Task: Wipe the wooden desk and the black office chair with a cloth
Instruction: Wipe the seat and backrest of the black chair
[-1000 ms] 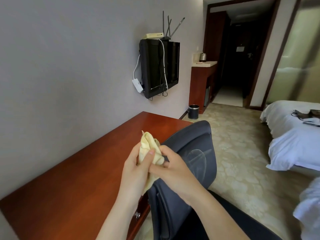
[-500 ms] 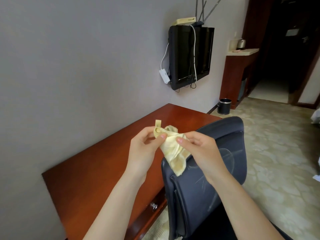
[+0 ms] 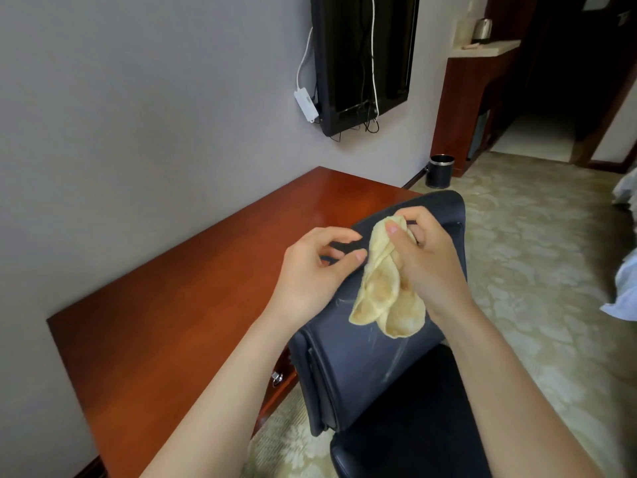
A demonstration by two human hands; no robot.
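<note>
My right hand (image 3: 427, 267) pinches the cloth (image 3: 386, 288); my left hand (image 3: 310, 270), fingers curled, seems only to brush its edge. Held so loosely above the chair (image 3: 362, 367), it could slip.

Pale yellow cloth (image 3: 381, 291) with brownish stains; reddish-brown wooden tabletop (image 3: 179, 305); dark blue-black chair (image 3: 362, 367); beige floral-patterned carpet (image 3: 537, 257); grey wall (image 3: 138, 115).

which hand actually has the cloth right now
The right hand: its thumb and fingers pinch the top of the yellow cloth. The left hand is beside the cloth, thumb near its edge, not gripping it.
</note>
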